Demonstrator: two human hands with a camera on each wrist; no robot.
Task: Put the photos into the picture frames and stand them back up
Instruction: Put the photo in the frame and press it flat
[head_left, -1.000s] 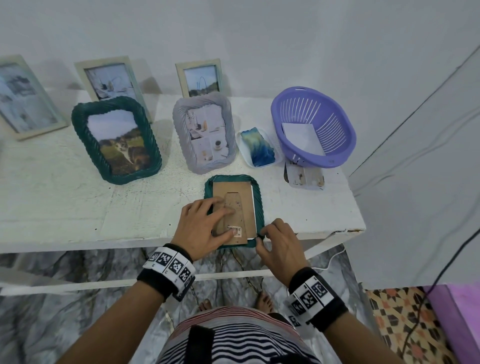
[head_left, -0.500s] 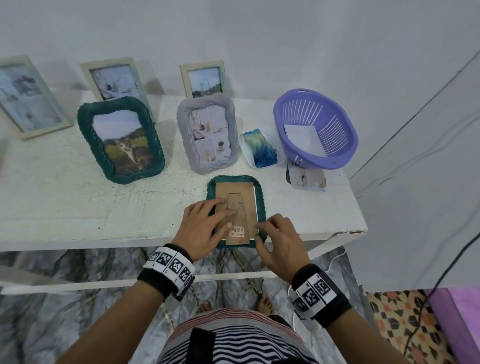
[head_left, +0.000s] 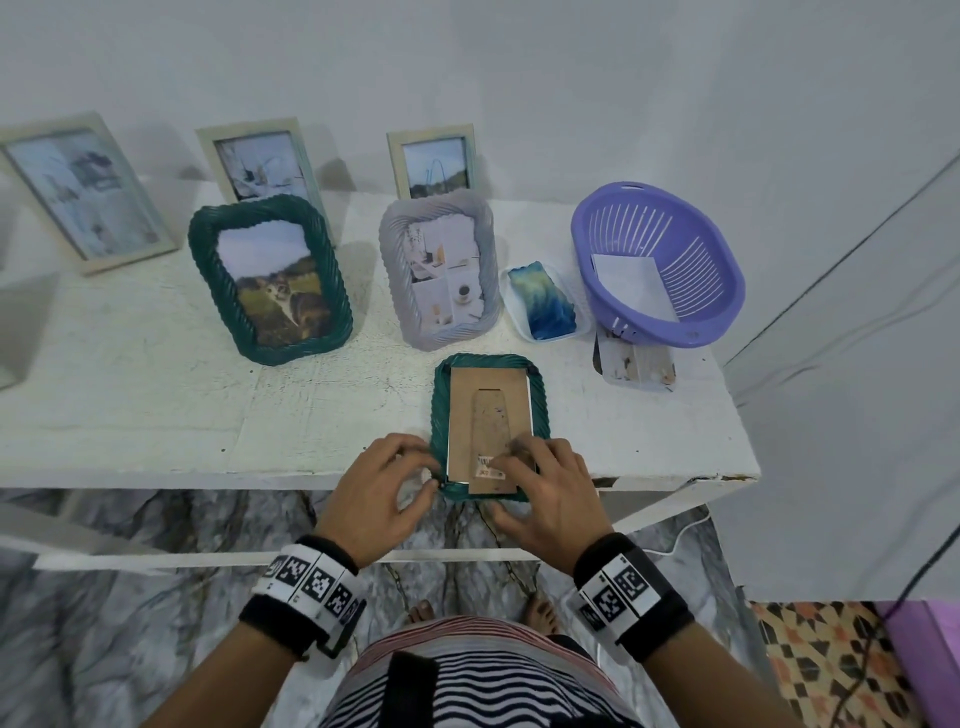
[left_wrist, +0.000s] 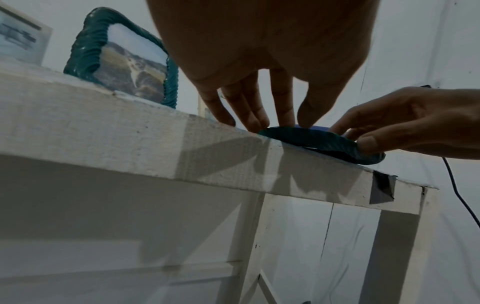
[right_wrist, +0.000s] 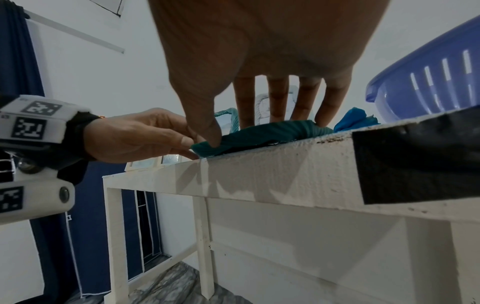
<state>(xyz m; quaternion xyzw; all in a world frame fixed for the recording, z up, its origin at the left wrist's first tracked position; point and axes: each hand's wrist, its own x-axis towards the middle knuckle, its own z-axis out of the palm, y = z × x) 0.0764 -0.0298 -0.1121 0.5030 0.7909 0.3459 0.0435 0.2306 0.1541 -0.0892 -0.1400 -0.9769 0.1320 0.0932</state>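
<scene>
The left hand (head_left: 382, 499) pinches the near left corner of a green frame (head_left: 440, 415) lying face down at the front edge of the white surface (head_left: 156, 405), its near end overhanging. The right hand (head_left: 550, 499) presses straight fingers on the brown backing board (head_left: 488, 415); only the right wrist view shows its thumb under the overhanging rim. A white photo edge shows beside the board. Farther back, a green frame with a cat photo (head_left: 270, 280) and a grey frame (head_left: 441, 275) stand upright beside a purple basket (head_left: 660, 270).
</scene>
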